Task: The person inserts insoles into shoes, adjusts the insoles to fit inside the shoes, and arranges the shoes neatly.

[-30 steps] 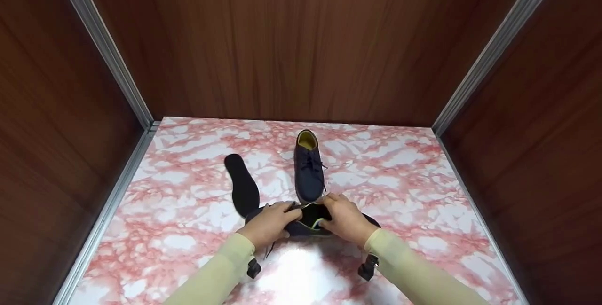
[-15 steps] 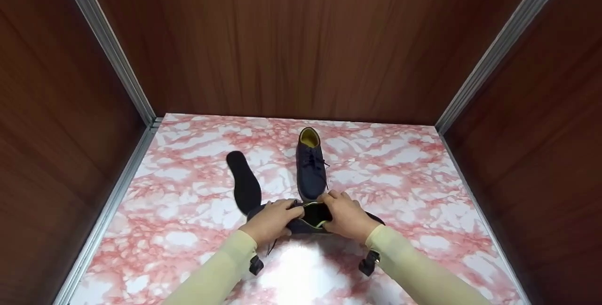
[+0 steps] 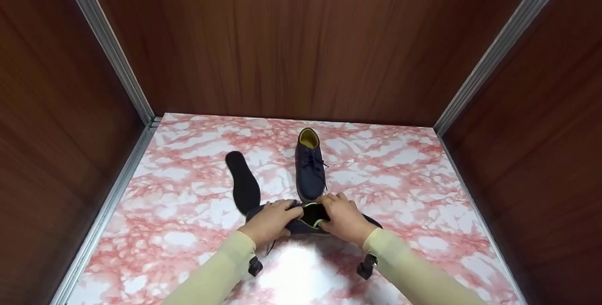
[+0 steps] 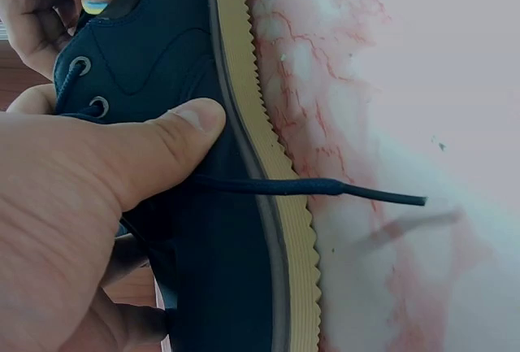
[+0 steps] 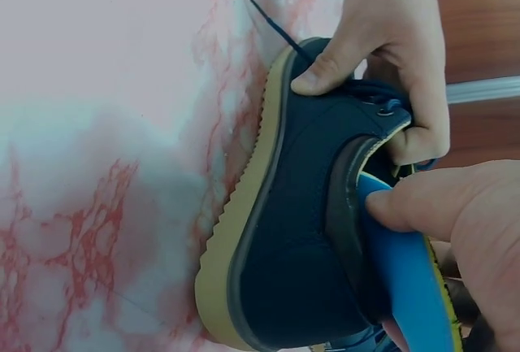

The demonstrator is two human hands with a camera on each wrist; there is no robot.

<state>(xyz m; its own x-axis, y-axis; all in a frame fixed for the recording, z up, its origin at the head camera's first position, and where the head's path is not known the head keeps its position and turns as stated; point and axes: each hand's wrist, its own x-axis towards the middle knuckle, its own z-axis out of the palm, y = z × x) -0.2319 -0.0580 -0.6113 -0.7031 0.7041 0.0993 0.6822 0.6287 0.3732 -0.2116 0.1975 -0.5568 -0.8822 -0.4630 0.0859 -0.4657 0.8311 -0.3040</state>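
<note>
A: Layout, left to right?

B: Black insole (image 3: 243,180) flat on the counter (image 3: 188,248), just beyond the toe of the held navy lace-up (image 5: 284,271); can't tell if they touch. Loose lace (image 4: 301,185) sticks out on that shoe's near side. Left hand (image 3: 273,220): fingers clamped round its forefoot, thumb on the near side.

A: Rest?

B: Second navy lace-up (image 3: 310,173) on the held one's far side, toe pointing at it, contact unclear. Right hand (image 3: 347,218) over the held one's heel half, fingers pinching a blue-faced insole (image 5: 406,267) at its collar.

A: Risks?

B: My read: insole buckles if the thumb drives it against the collar edge. Slack left grip, shoe twists into the second one. Lace snags if the shoe turns onto it. Insole's inner end is hidden, so a fold there could go unnoticed.
</note>
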